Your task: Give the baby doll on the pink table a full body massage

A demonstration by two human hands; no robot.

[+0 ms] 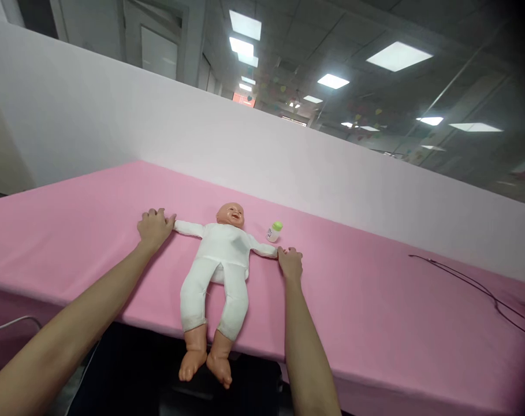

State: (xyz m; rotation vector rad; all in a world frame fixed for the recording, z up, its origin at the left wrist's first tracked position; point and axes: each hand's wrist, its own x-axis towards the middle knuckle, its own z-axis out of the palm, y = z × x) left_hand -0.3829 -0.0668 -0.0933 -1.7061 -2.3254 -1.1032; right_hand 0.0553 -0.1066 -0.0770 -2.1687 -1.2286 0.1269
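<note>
A baby doll (223,245) in a white suit lies face up on the pink-covered table (353,300), its arms spread and its bare feet hanging past the front edge. At the end of the doll's arm on the left side of the view, my left hand (155,227) is closed at the doll's hand, which it hides. My right hand (291,263) is closed on the doll's other hand, at the right. Just behind that arm stands a small bottle (274,231) with a green cap, touched by neither hand.
A thin dark cable (465,280) runs over the table at the right. Behind the table rises a white partition (288,167). A white cord (15,321) hangs at the lower left. Something skin-coloured shows at the far right edge, too cropped to make out.
</note>
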